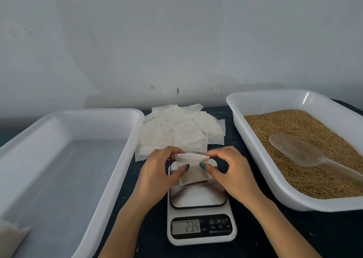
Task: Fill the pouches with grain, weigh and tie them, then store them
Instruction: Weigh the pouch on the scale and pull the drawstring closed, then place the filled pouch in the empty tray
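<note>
White, papery and thin, the pouch (193, 169) hangs over the scale's (200, 236) glossy square platform. Its lower half shows brownish grain through the weave. Both hands pinch its top corners, the left hand (157, 173) on one and the right hand (231, 171) on the other. The fingers (209, 169) are curled at the gathered rim and the teal-nailed thumbs press the front. The display reads 23.4. Behind lies a loose heap (176, 132) of flat, empty squares. On the dark table (294, 238), the smooth plastic left tub (117, 116) holds a filled bag (11, 236) in its near corner. The right tub (275, 96) is carpeted with golden grain (304, 124), and a translucent scoop (294, 149) lies on top.
</note>
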### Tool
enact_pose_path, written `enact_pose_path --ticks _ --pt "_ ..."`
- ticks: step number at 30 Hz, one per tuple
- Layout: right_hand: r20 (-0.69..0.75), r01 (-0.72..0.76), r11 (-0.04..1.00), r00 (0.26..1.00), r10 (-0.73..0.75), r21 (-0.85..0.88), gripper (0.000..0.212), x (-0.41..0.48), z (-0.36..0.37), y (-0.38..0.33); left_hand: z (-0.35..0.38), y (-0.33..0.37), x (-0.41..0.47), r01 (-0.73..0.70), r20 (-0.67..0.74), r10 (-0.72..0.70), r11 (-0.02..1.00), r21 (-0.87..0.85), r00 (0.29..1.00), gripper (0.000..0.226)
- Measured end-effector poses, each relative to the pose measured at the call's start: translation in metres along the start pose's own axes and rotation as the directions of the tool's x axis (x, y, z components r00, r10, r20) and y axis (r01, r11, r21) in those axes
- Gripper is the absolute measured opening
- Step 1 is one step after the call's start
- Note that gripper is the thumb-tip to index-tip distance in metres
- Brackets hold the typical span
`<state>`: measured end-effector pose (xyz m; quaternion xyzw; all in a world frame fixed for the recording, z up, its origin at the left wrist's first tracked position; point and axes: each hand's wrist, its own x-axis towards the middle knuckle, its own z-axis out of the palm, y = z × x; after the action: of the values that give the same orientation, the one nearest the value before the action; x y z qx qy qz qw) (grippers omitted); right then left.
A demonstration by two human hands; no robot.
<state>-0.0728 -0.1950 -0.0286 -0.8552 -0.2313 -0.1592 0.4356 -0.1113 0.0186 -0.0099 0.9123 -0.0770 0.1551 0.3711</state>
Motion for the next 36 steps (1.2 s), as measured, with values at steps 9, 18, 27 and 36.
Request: enact_pose_path --ticks 9,18,27,36 --pt "-0.047 0.038 0.999 0.998 -0.037 0.021 0.013 0.003 0.000 -0.007 0.001 0.028 0.014 -0.093 0.031 0.089 0.986 0.140 0.996 0.010" --pt "0.055 0.113 0.983 0.991 -0.122 0.147 0.016 0.011 0.010 -0.059 -0.061 0.067 -0.018 -0.129 -0.150 0.167 0.962 0.239 0.974 0.005" --pt "0.382 0.212 0.918 0.860 -0.338 0.335 0.019 0.034 0.076 -0.184 -0.179 0.045 -0.105 0.197 -0.337 -0.060 0.899 0.390 0.940 0.020" --pt "0.710 0.089 0.974 0.671 -0.213 0.209 0.023 0.026 0.192 -0.245 -0.215 -0.040 -0.146 0.623 -0.429 -0.454 0.620 0.478 0.781 0.032"
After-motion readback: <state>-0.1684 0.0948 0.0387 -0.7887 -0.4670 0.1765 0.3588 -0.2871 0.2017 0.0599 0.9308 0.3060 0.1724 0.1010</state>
